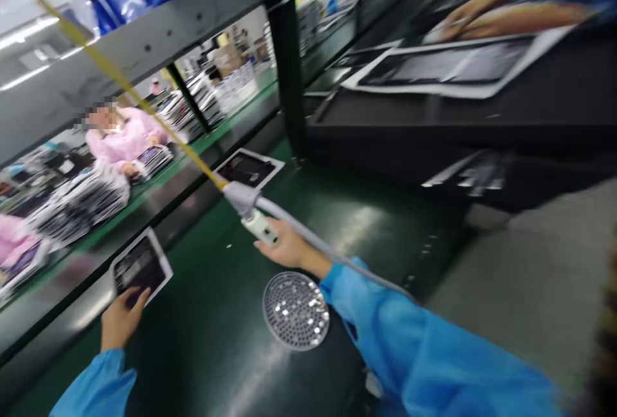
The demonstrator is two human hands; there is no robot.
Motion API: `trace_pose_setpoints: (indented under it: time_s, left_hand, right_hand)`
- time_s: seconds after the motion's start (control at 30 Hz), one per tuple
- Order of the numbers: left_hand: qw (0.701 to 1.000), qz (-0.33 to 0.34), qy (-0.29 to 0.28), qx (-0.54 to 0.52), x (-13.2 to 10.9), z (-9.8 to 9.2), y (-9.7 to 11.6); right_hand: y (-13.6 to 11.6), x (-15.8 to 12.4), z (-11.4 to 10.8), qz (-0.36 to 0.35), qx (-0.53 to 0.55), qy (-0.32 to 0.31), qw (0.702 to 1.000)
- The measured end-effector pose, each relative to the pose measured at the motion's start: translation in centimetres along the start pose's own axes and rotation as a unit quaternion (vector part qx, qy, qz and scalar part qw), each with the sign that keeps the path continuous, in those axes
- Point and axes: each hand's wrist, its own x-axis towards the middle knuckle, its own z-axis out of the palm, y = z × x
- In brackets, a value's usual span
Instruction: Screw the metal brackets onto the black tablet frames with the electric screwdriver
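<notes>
My left hand (121,315) is at the lower left, its thumb and fingers on the near edge of a dark flat panel with a white border (141,266). My right hand (285,245) is wrapped round a small white handheld tool (260,227), which hangs from a yellow cord (168,131) and has a grey cable (308,234) running back over my right forearm. Below that hand, a round tray with many small pockets (295,311) lies on the green work surface (207,314); shiny small pieces sit in some pockets.
Another white-bordered panel (249,168) lies farther back. A dark post (288,76) and a raised black shelf (463,112) stand at the right, where another person's hands (482,18) rest near a panel. People in pink sit behind stacks (87,202) at the left.
</notes>
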Motion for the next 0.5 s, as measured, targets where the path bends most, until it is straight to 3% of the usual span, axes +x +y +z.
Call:
trace_pose_setpoints:
  time_s: [0.1,0.27,0.4,0.5]
  left_hand:
    - [0.987,0.157,-0.007,0.017,1.6,3.2,4.1]
    - [0.937,0.344,-0.055,-0.023,2.2,8.3,15.4]
    - [0.908,0.405,-0.108,0.003,1.8,11.4,23.9]
    - [0.899,0.422,-0.104,0.045,1.7,12.9,28.7]
  right_hand:
    - [-0.3,0.3,0.3,0.001,-0.027,-0.004,1.000]
    - [-0.4,0.0,1.1,-0.008,-0.014,-0.032,0.999]
    - [-0.3,0.0,1.1,-0.023,0.018,-0.077,0.997]
    - [-0.7,0.0,0.5,-0.002,0.017,-0.133,0.991]
